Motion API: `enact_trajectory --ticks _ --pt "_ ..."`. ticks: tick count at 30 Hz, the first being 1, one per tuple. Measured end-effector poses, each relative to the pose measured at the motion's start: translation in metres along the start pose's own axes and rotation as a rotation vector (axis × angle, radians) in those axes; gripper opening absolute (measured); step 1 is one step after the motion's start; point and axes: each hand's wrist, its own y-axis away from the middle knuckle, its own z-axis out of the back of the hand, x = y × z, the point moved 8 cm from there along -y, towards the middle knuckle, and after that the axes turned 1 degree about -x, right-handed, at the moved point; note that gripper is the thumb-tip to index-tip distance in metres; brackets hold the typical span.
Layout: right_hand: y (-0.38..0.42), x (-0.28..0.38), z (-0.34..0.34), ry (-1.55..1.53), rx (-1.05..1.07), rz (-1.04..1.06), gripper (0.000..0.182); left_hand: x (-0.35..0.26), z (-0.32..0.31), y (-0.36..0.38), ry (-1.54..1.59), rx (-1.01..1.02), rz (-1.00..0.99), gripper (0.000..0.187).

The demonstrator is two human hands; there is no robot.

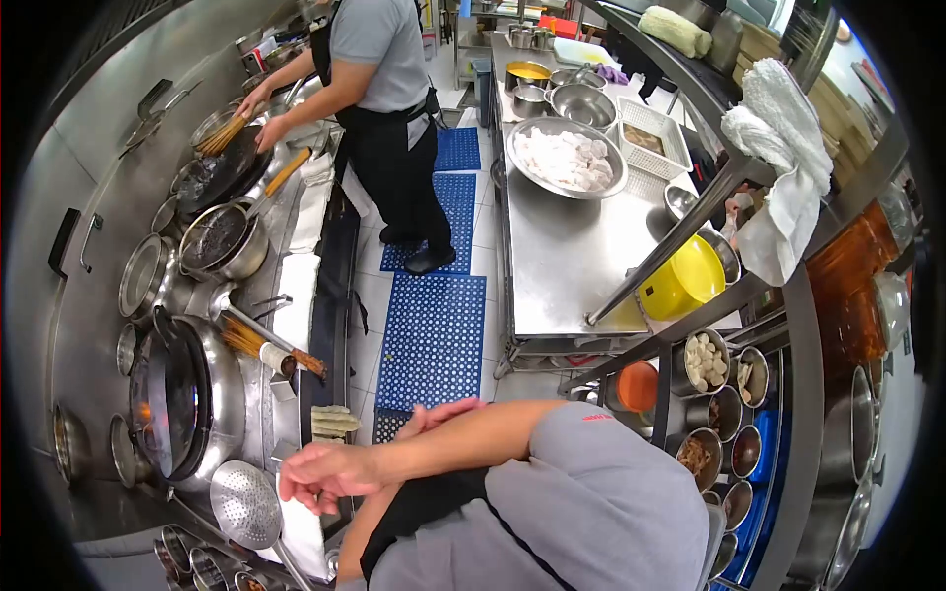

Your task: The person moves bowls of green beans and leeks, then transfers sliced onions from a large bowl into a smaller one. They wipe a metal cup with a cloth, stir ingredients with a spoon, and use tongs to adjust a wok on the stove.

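My right hand [327,475] hangs at the end of the forearm near the stove edge, its fingers loosely bent and apart, holding nothing. Just left of it lies a perforated skimmer [244,504], whose handle runs down past the hand. My left hand [439,418] shows beyond my right forearm, fingers stretched out and holding nothing; part of it and its forearm are hidden behind that arm. Pale folded cloths [335,422] lie on the stove edge above my right hand. A dark wok [177,399] sits on the burner at left.
A person [384,108] stands farther up the aisle, a bamboo brush [223,136] in one hand over another wok. Blue mats [434,340] cover the floor. On the steel table [552,266] stand a bowl of white pieces [567,158] and a yellow container [682,278].
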Motion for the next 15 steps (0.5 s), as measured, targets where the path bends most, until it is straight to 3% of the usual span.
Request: enact_trajectory --ticks 1,3,7,10,14,15 --pt "-0.005 0.005 -0.004 -0.030 0.013 0.011 0.044 -0.005 -0.028 0.002 0.121 -0.017 0.073 0.100" --pt "-0.006 0.023 -0.012 0.026 -0.019 0.032 0.038 -0.024 -0.046 0.006 0.177 0.045 -0.045 0.103" --pt "0.013 0.079 0.003 1.009 -0.148 0.581 0.033 -0.025 0.017 0.013 0.231 0.200 -0.462 0.095" --pt "0.047 0.082 0.030 1.631 -0.441 0.896 0.023 -0.038 0.049 0.038 0.397 0.010 -0.640 0.089" --pt "0.067 0.064 0.033 1.802 -0.216 0.854 0.047 -0.073 0.074 0.068 0.449 -0.130 -0.754 0.083" --pt "0.066 0.046 0.056 1.805 -0.163 0.694 0.060 -0.087 0.071 0.075 0.425 -0.161 -0.791 0.082"
